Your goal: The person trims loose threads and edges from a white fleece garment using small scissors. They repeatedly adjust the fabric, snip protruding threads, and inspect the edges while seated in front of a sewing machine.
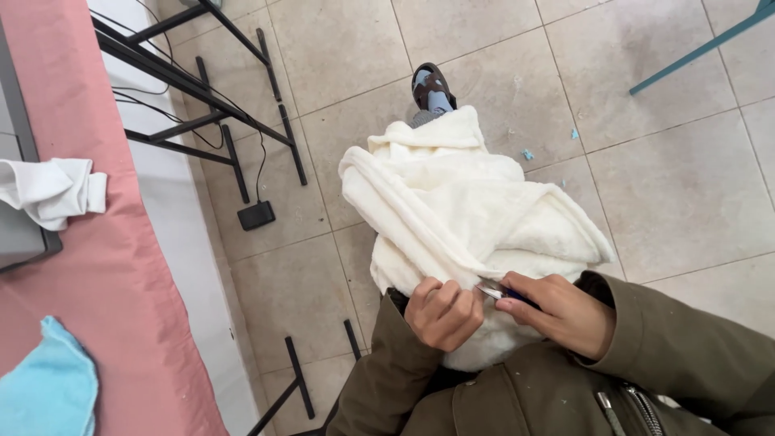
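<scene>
Cream fluffy fleece blanket [460, 206] bunched on lap, draping toward tiled floor [686, 161]. Left hand [442, 313] fisted, pinching blanket edge. Right hand [557, 311] closed around small blue-handled metal cutting tool [496, 292], blade touching same edge. Pink tabletop [105, 266] at left carries white cloth [52, 190], light-blue cloth [48, 387].

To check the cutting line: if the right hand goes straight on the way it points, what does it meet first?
The right hand points its small tool leftward; it would likely meet the left hand pinching the cream fabric first.
</scene>
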